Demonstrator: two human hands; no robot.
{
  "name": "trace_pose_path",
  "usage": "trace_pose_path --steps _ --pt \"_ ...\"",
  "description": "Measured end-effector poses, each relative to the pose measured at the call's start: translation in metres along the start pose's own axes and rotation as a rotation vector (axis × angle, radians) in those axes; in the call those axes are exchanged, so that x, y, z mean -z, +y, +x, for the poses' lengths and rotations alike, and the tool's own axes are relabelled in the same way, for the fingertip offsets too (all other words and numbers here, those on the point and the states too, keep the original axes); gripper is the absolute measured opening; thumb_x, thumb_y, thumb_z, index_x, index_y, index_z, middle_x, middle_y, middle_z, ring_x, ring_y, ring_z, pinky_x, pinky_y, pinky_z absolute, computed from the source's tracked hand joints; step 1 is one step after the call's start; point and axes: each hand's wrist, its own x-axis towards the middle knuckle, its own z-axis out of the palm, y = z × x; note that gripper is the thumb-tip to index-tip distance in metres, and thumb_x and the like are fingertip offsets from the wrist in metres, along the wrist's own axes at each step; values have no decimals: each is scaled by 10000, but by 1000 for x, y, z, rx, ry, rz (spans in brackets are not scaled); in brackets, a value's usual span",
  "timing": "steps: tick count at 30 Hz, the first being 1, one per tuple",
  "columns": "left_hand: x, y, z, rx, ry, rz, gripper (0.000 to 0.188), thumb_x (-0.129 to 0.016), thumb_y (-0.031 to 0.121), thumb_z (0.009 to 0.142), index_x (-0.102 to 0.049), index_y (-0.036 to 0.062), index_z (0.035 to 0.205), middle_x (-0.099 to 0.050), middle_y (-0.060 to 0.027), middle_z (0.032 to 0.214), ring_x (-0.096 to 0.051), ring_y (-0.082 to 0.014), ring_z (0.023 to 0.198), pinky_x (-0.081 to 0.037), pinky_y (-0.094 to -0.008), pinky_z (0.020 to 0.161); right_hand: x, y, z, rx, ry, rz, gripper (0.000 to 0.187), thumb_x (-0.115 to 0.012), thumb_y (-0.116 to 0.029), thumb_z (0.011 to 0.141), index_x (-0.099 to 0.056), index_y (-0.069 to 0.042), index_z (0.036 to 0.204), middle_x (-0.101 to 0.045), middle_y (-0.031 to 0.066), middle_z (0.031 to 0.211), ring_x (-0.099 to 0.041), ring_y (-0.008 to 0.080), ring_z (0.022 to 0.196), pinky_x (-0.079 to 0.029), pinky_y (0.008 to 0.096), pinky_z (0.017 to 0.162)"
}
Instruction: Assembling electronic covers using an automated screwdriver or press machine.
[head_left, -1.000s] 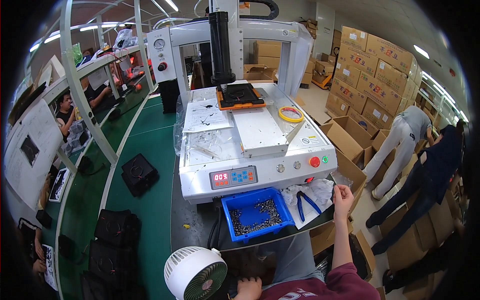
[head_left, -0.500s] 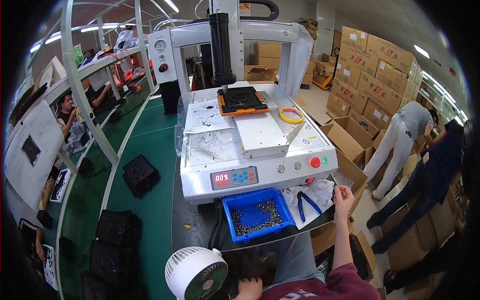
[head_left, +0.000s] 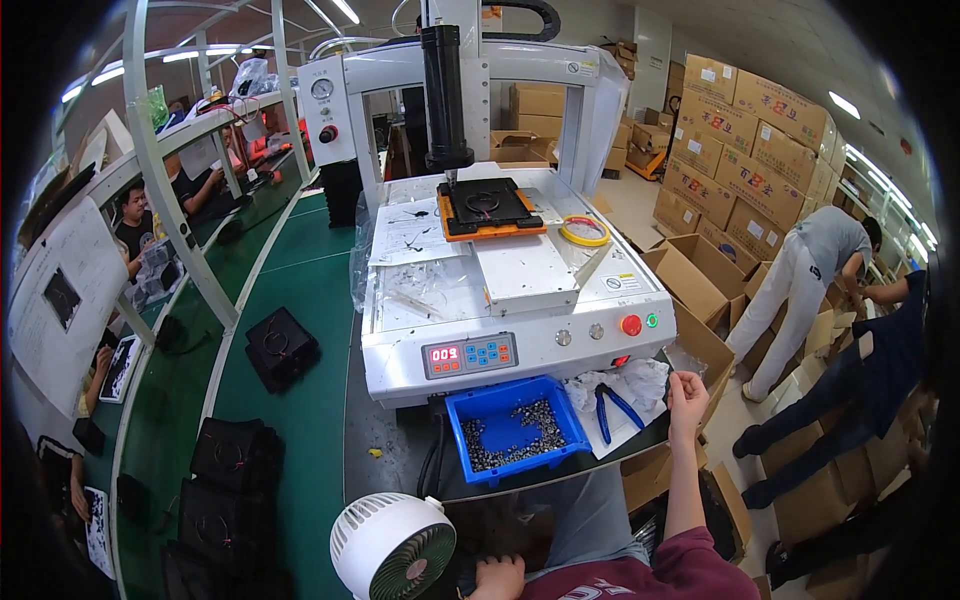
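My right hand (head_left: 687, 404) is held up at the bench's right front corner, thumb and fingers pinched together; whatever is between the fingertips is too small to tell. Left of it are blue-handled pliers (head_left: 617, 412) on a white sheet and a crumpled white wrap (head_left: 640, 382). My left hand (head_left: 499, 578) rests low by my lap with its fingers curled, right of a white fan (head_left: 392, 545); nothing shows in it. In front stands a white bench machine (head_left: 610, 345). On its platform, a black part (head_left: 490, 203) sits in an orange fixture (head_left: 495, 234) under a black vertical spindle (head_left: 443, 95).
A blue bin (head_left: 510, 467) of small metal pieces stands before the machine. Yellow tape (head_left: 584, 231) lies on the machine bed. Black cases (head_left: 281, 350) lie on the green conveyor (head_left: 270, 290). Stacked cartons (head_left: 750, 140) and two people stand at right; others sit at left.
The fixture with the black part has slid slightly right and nearer under the spindle. My hands have stayed put. At far right a person in dark clothes has raised an arm.
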Motion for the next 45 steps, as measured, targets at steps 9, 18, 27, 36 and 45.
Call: trace_pose_path --steps 9,18,27,36,45 --pt "0 1 1 5 -7 -3 490 -632 405 815 -567 100 1192 -637 -151 1033 -607 -362 964 -488 -488 773 2 -1 0 -4 -6 11 73 -628 -94 896 -595 -31 880 -541 -40 658 -421 5 505 -296 161 435" --pt "8 -1 1 -12 -8 5 491 -624 395 825 -561 84 1200 -638 -147 1031 -616 -344 955 -488 -472 781 -23 -60 9 272 17 52 84 -564 -111 939 -587 -32 922 -510 -35 664 -408 8 511 -289 157 439" --pt "94 23 2 -471 203 -465 443 -521 277 933 -472 -3 1273 -596 -195 1084 -589 -355 1007 -487 -425 856 -194 -157 127 154 -738 1 389 -413 -328 1000 -577 9 1102 -599 71 878 -590 111 780 -496 251 703" --pt "169 44 -30 -458 533 -566 562 -557 163 919 -324 13 1407 -594 -172 1057 -618 -307 929 -509 -364 793 -318 -152 153 263 -768 -874 792 -362 -608 899 -461 67 1300 -482 308 1308 -437 418 1263 -332 454 1052" --pt "178 51 -29 -494 659 -733 652 -611 70 871 -295 48 1440 -605 -129 1114 -640 -225 932 -538 -313 717 -316 -181 101 142 -799 -1082 1004 -354 -775 793 -398 44 1372 -436 282 1370 -441 370 1283 -306 465 1069"
